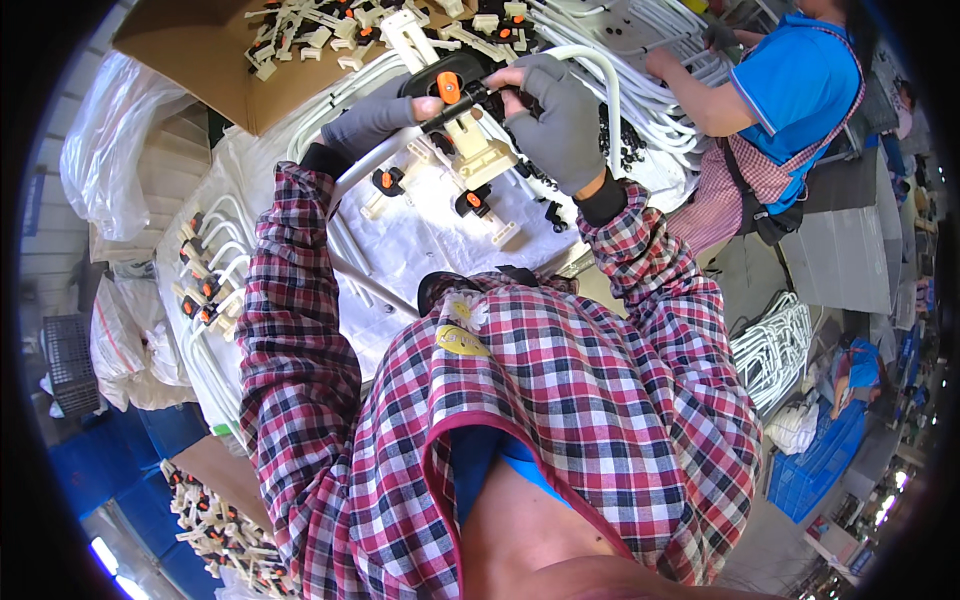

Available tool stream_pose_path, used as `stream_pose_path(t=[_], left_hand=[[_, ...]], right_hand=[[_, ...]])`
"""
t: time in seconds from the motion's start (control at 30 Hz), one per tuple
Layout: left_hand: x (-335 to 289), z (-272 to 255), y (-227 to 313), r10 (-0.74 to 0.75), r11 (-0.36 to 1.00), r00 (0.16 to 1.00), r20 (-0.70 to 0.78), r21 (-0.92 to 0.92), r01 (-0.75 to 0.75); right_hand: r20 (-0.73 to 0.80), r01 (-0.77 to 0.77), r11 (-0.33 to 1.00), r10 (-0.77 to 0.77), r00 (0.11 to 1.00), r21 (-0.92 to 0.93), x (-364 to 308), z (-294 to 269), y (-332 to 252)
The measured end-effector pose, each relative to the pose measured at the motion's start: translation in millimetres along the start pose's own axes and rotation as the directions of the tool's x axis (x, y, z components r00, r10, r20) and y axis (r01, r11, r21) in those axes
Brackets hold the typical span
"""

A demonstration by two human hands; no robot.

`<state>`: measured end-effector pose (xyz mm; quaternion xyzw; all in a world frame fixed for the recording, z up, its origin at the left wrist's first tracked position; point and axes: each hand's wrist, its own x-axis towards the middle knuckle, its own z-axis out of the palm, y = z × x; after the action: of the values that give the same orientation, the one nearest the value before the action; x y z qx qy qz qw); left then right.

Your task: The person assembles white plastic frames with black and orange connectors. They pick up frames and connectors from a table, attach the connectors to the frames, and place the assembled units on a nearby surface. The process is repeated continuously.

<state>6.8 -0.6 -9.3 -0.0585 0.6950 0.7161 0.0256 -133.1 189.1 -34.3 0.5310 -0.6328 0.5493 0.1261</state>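
Observation:
Both my hands wear grey fingerless gloves and plaid sleeves. My left hand [375, 118] grips a black plastic piece with an orange button [450, 85] fitted on a bent white metal tube [365, 165]. My right hand [560, 120] closes around the same black piece from the right, next to a curved white tube [600, 70]. A cream plastic bracket [470, 150] hangs just below the two hands, over a white-covered table [420, 240].
A cardboard box [200, 50] of cream and orange plastic parts lies at the top left. Finished white tubes with black-orange clips [210, 270] are stacked left. A person in a blue shirt [790, 90] handles white tubes at the top right. More tubes [775, 350] lie at right.

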Motion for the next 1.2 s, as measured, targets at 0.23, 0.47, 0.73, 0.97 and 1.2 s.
stream_pose_path(t=[0.23,0.47,0.73,0.97,1.2], left_hand=[[-9.9,1.7,20.7,-0.11,0.994,0.993,0.04,0.028,0.109],[-6.2,-12.9,-5.0,-0.052,0.996,0.996,0.072,-0.067,0.056],[-8.9,-7.2,-0.6,-0.036,0.999,0.997,0.064,0.014,0.035],[-14.7,-7.1,6.4,-0.072,0.994,0.997,0.041,0.082,0.068],[-113.9,-41.6,-67.9,0.186,0.691,0.849,-0.494,0.68,0.244]], right_hand=[[0.151,-0.071,0.997,0.065,0.986,0.031,8.7,-3.2,2.1],[0.202,0.435,0.886,-0.402,0.893,-0.162,25.0,-9.7,24.5],[0.25,0.148,0.987,-0.131,0.96,-0.054,34.1,-2.7,21.7],[0.662,0.079,0.97,0.096,0.744,-0.228,63.7,-5.4,30.2],[0.065,-0.485,0.875,0.482,0.873,0.019,-90.9,-22.2,174.4]])
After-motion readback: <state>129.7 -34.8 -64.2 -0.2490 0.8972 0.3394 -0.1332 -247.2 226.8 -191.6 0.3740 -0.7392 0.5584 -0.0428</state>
